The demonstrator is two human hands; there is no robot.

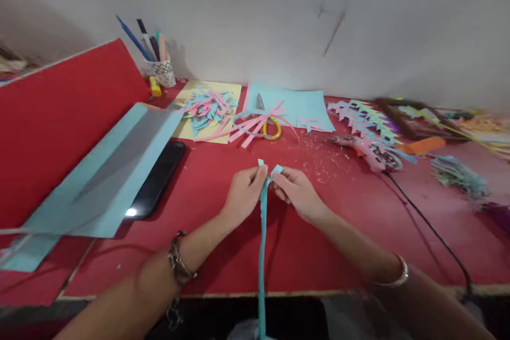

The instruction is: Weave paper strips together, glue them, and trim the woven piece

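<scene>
A long, narrow light-blue paper strip (263, 234) hangs from my fingers down past the table's front edge. My left hand (247, 187) pinches its upper part between thumb and fingers, with a short end sticking up. Close beside it, my right hand (295, 191) is closed on the strip too, and a small folded blue end shows above the thumb. Beyond my hands lie pink and blue paper strips (247, 128) and scissors with yellow handles (272, 128), partly covered by the strips.
A glue gun (368, 153) with a black cord lies at right, near zigzag-cut paper (354, 119). On the left are blue paper sheets (71, 212), a phone (159, 180) and a red board (67, 122). A pen cup (163, 71) stands near the wall.
</scene>
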